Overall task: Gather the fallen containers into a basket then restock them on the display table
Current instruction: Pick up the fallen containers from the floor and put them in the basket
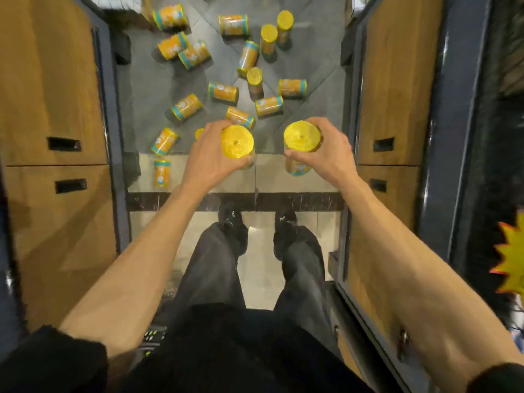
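In the head view both bare forearms reach forward and down to the middle of the frame. The left hand (208, 154) is curled round the side of a yellow-lidded container (237, 141), which it holds upright with the lid facing the camera. The right hand (330, 150) grips a second container (302, 136) the same way, and its orange and teal label shows below the fingers. The two held containers are near each other but apart, with floor visible between them.

Above the hands, in the upper middle of the frame, the fallen containers (187, 106) are scattered over the grey floor (147, 89). Most lie on their sides at different angles. Three upright containers (268, 35) stand among them toward the upper right of the group. One lone container (162, 173) lies on a pale tile just left of the left wrist.

A left wooden cabinet (51, 95) and a right wooden cabinet (397, 95), both with dark slot handles, fill the frame's sides. A dark marble strip (306, 201) crosses the floor below the hands. Black shoes (232, 222) stand just below it. A yellow starburst sign (510, 259) shows at the right edge.
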`<state>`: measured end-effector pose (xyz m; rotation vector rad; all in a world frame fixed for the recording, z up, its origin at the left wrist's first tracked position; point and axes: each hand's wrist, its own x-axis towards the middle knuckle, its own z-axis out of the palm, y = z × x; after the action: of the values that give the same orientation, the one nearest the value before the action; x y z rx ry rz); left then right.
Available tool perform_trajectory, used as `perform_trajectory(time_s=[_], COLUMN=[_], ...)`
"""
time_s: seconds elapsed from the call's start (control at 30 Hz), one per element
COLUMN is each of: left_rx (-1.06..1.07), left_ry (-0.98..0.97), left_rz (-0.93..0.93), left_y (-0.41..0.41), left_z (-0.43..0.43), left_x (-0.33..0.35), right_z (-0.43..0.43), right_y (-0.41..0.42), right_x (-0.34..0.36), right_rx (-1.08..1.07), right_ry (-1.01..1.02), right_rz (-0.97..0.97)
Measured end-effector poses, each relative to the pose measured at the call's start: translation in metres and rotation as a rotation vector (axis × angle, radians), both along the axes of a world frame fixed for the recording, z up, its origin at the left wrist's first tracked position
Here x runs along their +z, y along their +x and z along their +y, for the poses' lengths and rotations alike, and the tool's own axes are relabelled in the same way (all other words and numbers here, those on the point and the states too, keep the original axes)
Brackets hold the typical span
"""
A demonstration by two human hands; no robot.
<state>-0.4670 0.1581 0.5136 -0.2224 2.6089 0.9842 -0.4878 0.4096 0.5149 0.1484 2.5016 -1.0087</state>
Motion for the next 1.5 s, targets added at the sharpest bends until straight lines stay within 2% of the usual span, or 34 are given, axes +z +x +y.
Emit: perform_trajectory(time_s=[0.2,0.47,0.7,1.03,1.37,1.5], left_rx=[0.229,0.655,1.010,1.439,1.717,1.822], left_ry=[-0.019,-0.030,-0.088,-0.251,-0.320,-0.331], left_rz=[0.087,0.170,0.210,0.261,0.223,0.117], left_y=[0.046,0.149,0.274,0.504,0.736,0.799], left_z=[0.004,0.019,0.015,0.014,0.051,0.059], left_x=[0.078,0.165,0.213,0.254,0.262,0.262], right_z=[-0.004,-0.028,-0.093,-0.199,-0.257,-0.273], right_y=[-0.003,0.002,0.059,0.242,0.474,0.546], right_x=[0.086,0.164,0.207,0.264,0.273,0.265], right_rx=[0.138,0.492,0.857,1.384,1.679,1.720], right_ry=[-0.038,-0.086,-0.158,-0.221,-0.330,-0.341], right_rz=[0.109,0.162,0.216,0.217,0.234,0.225])
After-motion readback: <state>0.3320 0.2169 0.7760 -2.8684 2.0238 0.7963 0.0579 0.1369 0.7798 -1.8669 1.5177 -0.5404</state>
